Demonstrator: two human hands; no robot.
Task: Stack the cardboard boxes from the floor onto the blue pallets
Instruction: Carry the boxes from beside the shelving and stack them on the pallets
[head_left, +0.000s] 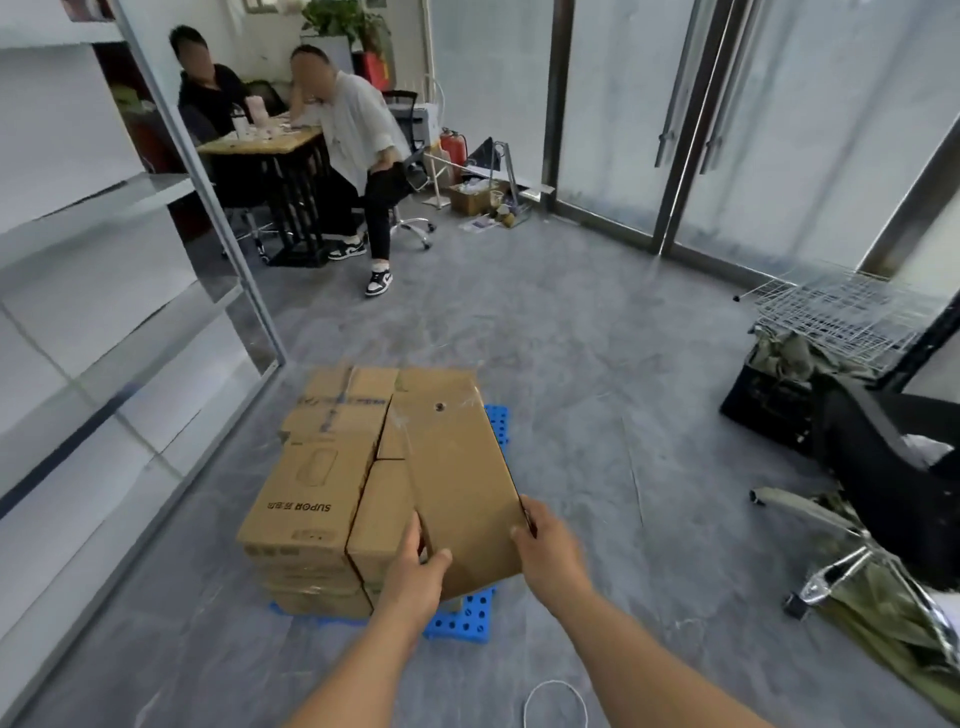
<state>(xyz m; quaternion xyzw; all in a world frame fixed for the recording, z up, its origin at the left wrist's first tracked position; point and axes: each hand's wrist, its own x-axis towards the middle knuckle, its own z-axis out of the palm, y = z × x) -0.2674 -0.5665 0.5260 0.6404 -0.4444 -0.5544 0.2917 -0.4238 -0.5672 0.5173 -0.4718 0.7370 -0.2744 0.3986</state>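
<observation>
A long, plain brown cardboard box (457, 467) with a small round hole near its far end and scuffed tape marks lies tilted on top of the stack, its near end held by both hands, its far end resting over the boxes beneath. The left hand (415, 566) grips the near left corner, thumb on the top face and fingers curled under the edge; the right hand (545, 545) clamps the near right corner, fingers wrapped round the side edge. Beside it on the left sits a printed box (306, 483) marked SUPOR, topping a stack of several brown boxes (311, 577) that stand on the blue pallets (462, 618), whose perforated plastic shows at the near right and far right of the pile. The stack stands on a grey floor (571, 364), just beside a glass partition (104, 312) on the left. To the right, well apart, are a black office chair (883, 467), a black crate (769, 405) and white wire racks (841, 312). Farther back two people sit at a wooden table (260, 143), and a white cord loop (556, 701) lies on the floor near the right forearm
</observation>
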